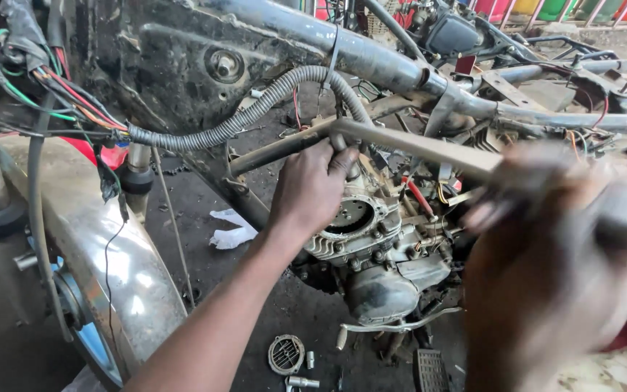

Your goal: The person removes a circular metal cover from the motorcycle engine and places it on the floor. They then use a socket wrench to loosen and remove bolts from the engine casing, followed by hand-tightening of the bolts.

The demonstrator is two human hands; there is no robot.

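Metal bar [400, 145] braced across a stripped motorcycle engine [371, 239], under the frame tube [371, 54].

Left hand [310, 192] is clamped around the bar where it crosses just above the engine's open round port; the right hand [546, 247] sits at the bar's near end, too blurred to tell whether it is closed or loose. To work it well, I judge the left hand should keep the bar's tip seated against the engine while the right applies force in line, steering clear of the corrugated hose [255, 109] and the coloured wires [59, 94]. No true container shows; on the ground lie a round slotted cover [286, 354] and small sockets [302, 381], loose, with nothing in them.
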